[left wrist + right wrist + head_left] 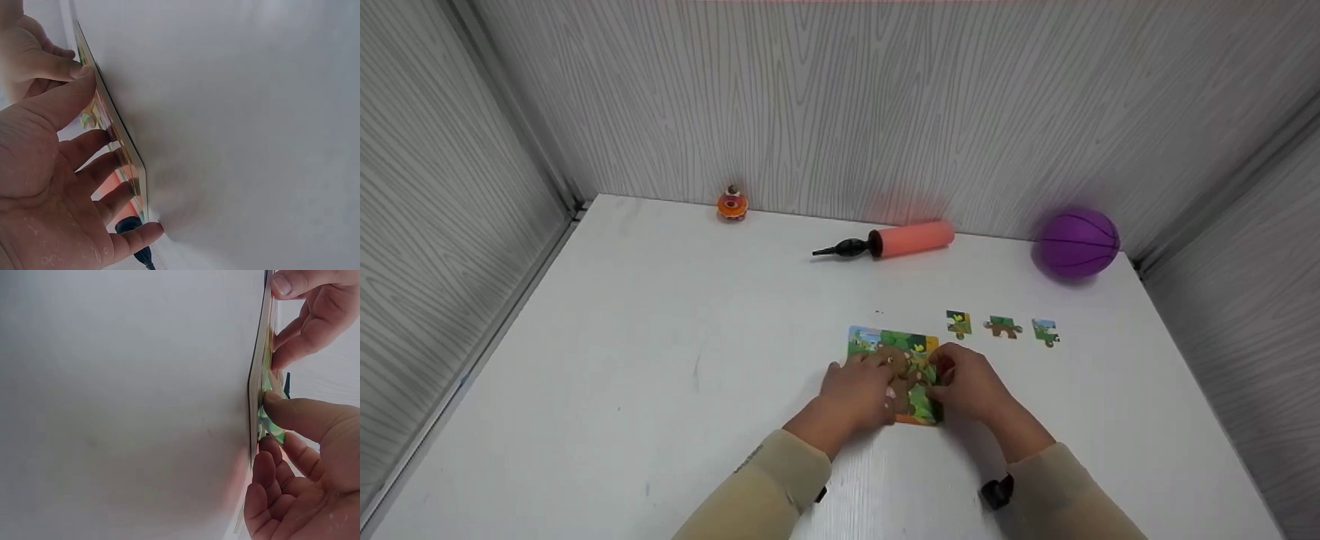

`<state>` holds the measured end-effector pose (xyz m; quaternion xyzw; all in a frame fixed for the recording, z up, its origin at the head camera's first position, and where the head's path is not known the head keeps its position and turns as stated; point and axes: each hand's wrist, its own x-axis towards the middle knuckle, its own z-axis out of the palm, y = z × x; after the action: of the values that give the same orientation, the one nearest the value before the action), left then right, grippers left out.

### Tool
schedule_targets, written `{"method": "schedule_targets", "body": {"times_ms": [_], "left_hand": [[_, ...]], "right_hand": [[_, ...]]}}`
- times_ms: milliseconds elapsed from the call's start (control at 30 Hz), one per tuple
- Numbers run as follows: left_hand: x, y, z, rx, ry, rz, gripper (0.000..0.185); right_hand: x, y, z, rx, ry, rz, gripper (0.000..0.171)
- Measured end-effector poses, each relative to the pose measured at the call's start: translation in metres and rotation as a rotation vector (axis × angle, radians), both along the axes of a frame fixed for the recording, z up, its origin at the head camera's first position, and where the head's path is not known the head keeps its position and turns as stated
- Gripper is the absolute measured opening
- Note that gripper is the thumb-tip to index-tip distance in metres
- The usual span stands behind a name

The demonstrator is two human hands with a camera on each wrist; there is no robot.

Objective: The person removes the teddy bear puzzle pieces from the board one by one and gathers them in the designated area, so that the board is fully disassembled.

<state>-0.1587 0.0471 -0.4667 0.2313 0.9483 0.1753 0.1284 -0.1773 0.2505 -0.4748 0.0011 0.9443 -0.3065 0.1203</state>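
A jigsaw puzzle in a thin tray point(916, 420), with a brown animal on a green picture, lies flat on the white table. Spread across its left part, my left hand point(859, 390) rests its fingertips on the picture; in the left wrist view the fingers point(101, 174) are apart and the thumb touches the near edge. At the right edge, my right hand point(971, 382) pinches a green puzzle piece point(274, 430) between thumb and fingers. That piece tilts up from the tray in the right wrist view, and my hand mostly hides it from above.
Three loose puzzle pieces point(1003, 326) lie in a row behind my right hand. Along the back wall are a small orange toy point(732, 204), a coral hand pump point(915, 238) with a black nozzle, and a purple ball point(1078, 244). Grey wood-grain panels point(780, 105) enclose the table.
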Motion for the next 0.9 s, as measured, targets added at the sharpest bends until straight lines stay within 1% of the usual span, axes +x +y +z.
{"method": "schedule_targets", "body": {"times_ms": [233, 433, 600, 767, 900], "left_hand": [[-0.0012, -0.0010, -0.0003, 0.008, -0.003, 0.005, 0.060], [-0.0017, -0.0011, -0.0007, -0.004, 0.001, -0.010, 0.058], [-0.0016, -0.0011, -0.0025, -0.026, 0.010, -0.004, 0.062], [-0.0016, -0.0012, -0.0037, -0.011, 0.003, 0.005, 0.065], [-0.0026, -0.0009, -0.0052, -0.004, 0.008, 0.006, 0.068]], "right_hand": [[0.0006, 0.0002, 0.0032, -0.023, -0.010, -0.006, 0.037], [-0.0004, 0.0007, 0.0020, -0.014, 0.001, -0.001, 0.038], [-0.0009, 0.0018, 0.0006, -0.007, -0.008, -0.002, 0.039], [-0.0023, 0.0021, 0.0006, -0.016, -0.021, -0.008, 0.041], [-0.0030, 0.0032, 0.0009, -0.026, -0.014, -0.016, 0.044]]}}
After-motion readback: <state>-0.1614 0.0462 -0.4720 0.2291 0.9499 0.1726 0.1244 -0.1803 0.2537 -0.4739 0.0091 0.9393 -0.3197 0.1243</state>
